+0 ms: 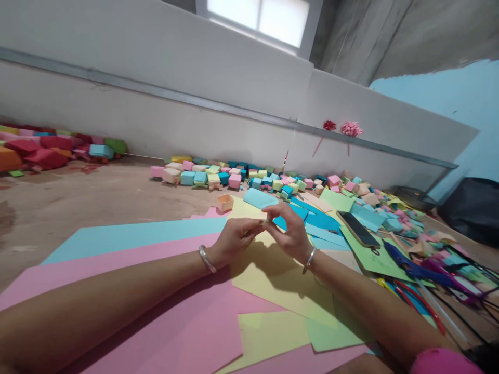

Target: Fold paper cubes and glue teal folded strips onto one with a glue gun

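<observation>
My left hand [234, 240] and my right hand [289, 232] meet above a yellow paper sheet [273, 275], fingertips pinching a small, thin yellowish piece [263, 222] between them. The piece is too small to tell its shape. Both wrists wear a silver bangle. Under my left forearm lie large pink paper sheets [183, 322] and a light blue sheet [128, 236]. A small orange paper box [225, 202] stands open just beyond my hands.
Several small folded paper boxes [249, 176] line the base of the wall, and more paper boxes [50, 148] pile at far left. A phone [358, 229] lies on a green sheet [374, 257]. A blue glue gun [413, 267], cords and scissors clutter the right.
</observation>
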A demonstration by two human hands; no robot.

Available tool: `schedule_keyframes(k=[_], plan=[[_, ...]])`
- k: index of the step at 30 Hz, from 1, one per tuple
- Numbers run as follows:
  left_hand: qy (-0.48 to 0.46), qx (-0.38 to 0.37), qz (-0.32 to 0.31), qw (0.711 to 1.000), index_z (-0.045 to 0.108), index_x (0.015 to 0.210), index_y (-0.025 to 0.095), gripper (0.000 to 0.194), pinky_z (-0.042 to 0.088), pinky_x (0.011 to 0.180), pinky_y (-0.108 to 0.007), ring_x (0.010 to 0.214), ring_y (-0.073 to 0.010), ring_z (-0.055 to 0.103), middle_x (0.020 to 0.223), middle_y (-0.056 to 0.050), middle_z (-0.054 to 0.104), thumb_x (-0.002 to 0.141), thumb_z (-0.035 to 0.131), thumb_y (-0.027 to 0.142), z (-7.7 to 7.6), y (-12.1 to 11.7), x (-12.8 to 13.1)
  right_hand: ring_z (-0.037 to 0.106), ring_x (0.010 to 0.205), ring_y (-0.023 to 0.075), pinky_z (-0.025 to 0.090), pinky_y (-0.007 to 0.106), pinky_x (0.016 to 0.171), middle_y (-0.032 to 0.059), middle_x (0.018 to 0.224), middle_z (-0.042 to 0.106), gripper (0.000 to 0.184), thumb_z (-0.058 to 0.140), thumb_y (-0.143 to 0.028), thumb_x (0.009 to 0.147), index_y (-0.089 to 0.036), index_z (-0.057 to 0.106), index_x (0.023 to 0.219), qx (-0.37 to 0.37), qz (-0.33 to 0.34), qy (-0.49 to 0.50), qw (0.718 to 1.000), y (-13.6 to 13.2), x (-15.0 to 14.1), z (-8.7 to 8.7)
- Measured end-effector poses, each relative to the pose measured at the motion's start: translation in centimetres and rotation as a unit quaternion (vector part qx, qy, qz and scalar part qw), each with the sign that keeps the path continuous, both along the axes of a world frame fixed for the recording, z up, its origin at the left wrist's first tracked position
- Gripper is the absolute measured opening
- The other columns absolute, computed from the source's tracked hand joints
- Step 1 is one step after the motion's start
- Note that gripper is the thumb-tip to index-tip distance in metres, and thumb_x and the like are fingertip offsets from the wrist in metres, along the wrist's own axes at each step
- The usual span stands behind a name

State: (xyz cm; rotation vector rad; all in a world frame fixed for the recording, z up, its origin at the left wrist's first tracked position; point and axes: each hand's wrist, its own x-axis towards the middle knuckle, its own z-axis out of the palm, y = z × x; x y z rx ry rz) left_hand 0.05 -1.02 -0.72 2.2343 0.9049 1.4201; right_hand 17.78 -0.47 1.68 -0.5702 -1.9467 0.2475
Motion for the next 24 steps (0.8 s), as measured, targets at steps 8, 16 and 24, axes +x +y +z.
schedule_keyframes(k=[8,16,24], plan=[[0.001,-0.044,-0.015,0.999,0.077,0.092,0.02,0.022,0.045,0.057,-0.024,0.062,-0.0148,0.062,0.077,-0.004,0.076,0.089,0.058,0.029,0.0,-0.2,0.0,0.054,0.068,0.0171,0.045,0.034,0.067,0.0029,0.068,0.06,0.016,0.065,-0.028,0.087,-0.022,0.071,0.074,0.065,-0.027,-0.017,0.997,0.0,0.1,0.5],[-0.089,0.031,-0.006,0.995,0.077,0.097,0.026,0.019,0.048,0.069,-0.03,0.079,-0.0174,0.058,0.083,-0.006,0.065,0.09,0.062,0.032,-0.3,1.2,-0.2,0.06,0.083,0.0189,0.05,0.034,0.074,0.0051,0.086,0.064,0.007,0.071,-0.029,0.082,-0.023,0.071,0.087,-0.018,-0.036,0.064,0.997,0.6,-0.1,-0.5],[-0.048,0.102,0.04,0.993,0.072,0.095,0.024,0.011,0.046,0.073,-0.031,0.078,-0.0162,0.059,0.082,-0.003,0.066,0.086,0.067,0.024,1.1,0.2,-0.1,0.06,0.072,0.0166,0.049,0.032,0.069,0.0027,0.073,0.064,0.011,0.073,-0.025,0.079,-0.021,0.067,0.071,-0.043,-0.027,0.072,0.996,0.6,-0.1,-0.5]])
